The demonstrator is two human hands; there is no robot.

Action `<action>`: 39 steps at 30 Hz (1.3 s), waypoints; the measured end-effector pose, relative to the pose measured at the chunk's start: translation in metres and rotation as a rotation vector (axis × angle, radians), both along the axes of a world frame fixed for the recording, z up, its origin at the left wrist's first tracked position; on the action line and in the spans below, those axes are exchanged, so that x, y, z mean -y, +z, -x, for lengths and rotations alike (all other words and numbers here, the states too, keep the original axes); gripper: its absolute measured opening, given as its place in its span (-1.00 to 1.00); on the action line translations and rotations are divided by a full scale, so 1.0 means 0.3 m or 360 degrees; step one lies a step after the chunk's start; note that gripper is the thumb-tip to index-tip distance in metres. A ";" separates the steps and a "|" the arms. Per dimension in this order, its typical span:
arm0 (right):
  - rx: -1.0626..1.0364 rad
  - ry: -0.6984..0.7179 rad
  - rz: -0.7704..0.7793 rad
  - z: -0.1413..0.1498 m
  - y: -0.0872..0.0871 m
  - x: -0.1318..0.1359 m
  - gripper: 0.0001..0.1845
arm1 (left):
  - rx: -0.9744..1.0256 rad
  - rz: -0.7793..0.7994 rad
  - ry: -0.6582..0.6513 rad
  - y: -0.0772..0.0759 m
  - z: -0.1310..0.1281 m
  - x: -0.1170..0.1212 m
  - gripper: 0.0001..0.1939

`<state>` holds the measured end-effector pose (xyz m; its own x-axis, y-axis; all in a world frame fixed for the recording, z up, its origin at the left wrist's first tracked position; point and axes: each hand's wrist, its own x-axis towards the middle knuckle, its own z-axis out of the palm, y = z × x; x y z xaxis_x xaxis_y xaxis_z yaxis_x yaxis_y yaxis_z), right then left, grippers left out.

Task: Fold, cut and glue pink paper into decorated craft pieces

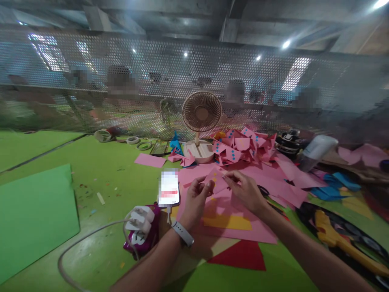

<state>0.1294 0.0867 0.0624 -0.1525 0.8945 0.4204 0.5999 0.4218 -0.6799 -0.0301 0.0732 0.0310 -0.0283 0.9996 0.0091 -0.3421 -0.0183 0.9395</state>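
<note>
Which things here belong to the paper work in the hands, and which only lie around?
In use:
left hand
right hand
pink paper piece held between both hands
loose pink sheets
pile of folded pink pieces

Lying about:
small fan
phone
tape rolls
green sheet
red triangle

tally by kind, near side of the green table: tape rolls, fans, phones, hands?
Tape rolls: 3 (first)
Desk fan: 1
Phone: 1
Hands: 2, left hand and right hand, both pinching a pink paper triangle
Total: 7
</note>
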 end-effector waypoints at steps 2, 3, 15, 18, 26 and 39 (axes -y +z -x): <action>-0.0009 0.0002 -0.0017 0.003 -0.009 -0.001 -0.74 | -0.0011 -0.0021 0.0013 -0.003 -0.001 -0.002 -0.58; -0.0009 0.0000 -0.0027 0.004 -0.012 -0.001 -0.74 | -0.0015 -0.0035 0.0020 -0.006 -0.001 -0.003 -0.58; -0.0070 -0.0024 -0.0046 0.013 -0.028 0.010 -0.78 | -0.0018 -0.0153 -0.0014 -0.020 -0.008 -0.001 -0.57; -0.0077 -0.0028 -0.0064 0.014 -0.034 0.010 -0.78 | -0.0002 -0.0164 -0.0014 -0.023 -0.009 -0.001 -0.55; -0.0114 -0.0027 -0.0077 0.014 -0.037 0.015 -0.76 | -0.0058 -0.0176 0.0037 -0.023 -0.016 0.005 -0.55; -0.0126 0.0014 -0.0063 0.011 -0.049 0.021 -0.76 | -0.0141 -0.0156 0.0030 -0.030 -0.009 0.008 -0.56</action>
<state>0.1260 0.0805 0.0477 -0.1253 0.8755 0.4667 0.5409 0.4546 -0.7076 -0.0275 0.0708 0.0221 -0.0420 0.9931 0.1098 -0.2565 -0.1169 0.9595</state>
